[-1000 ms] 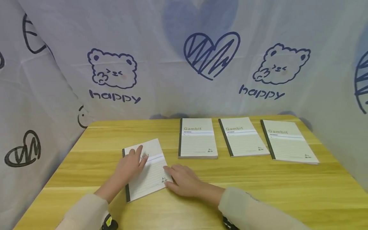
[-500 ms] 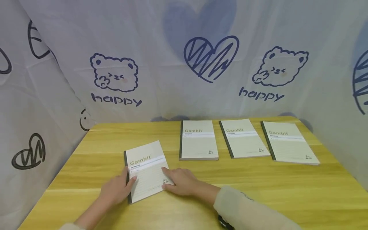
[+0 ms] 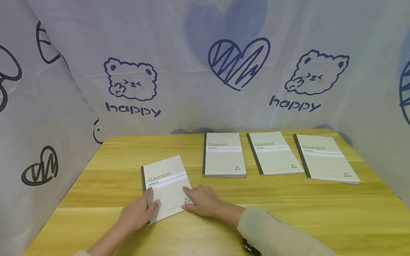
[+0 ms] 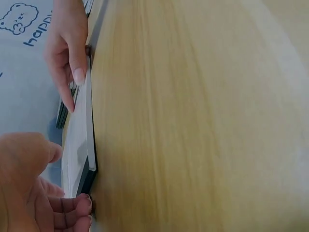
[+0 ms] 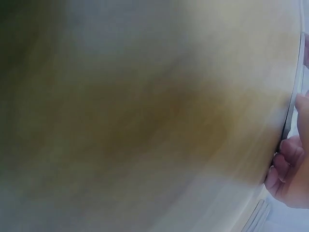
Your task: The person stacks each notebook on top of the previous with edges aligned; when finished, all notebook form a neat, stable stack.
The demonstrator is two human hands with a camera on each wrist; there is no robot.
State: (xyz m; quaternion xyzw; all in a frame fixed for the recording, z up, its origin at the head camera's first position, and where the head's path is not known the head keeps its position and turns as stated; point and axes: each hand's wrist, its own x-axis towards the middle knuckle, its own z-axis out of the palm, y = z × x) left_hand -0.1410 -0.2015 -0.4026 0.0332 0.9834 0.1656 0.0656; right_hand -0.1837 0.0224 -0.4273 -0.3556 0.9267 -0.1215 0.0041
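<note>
A pale notebook (image 3: 168, 181) with a dark spine and "Gambit" on its cover lies turned at a slant on the table, left of centre. My left hand (image 3: 136, 211) holds its spine side near the lower left corner, the thumb over the cover. In the left wrist view, curled fingertips (image 4: 83, 205) meet the dark spine. At the opposite edge, my right hand (image 3: 205, 202) grips the lower right part, index finger on the cover and thumb near the corner. The right wrist view is mostly blurred; curled fingers (image 5: 282, 164) show by the notebook's edge.
Three similar notebooks stand in a row at the back right: one upright to me (image 3: 224, 161), a slightly slanted middle one (image 3: 275, 160) and a right one (image 3: 330, 165). The wooden table (image 3: 275, 195) ends at a printed white curtain (image 3: 189, 103).
My left hand has drawn back from on top of the cover to the notebook's spine side, uncovering the title. My right hand stays at the right edge.
</note>
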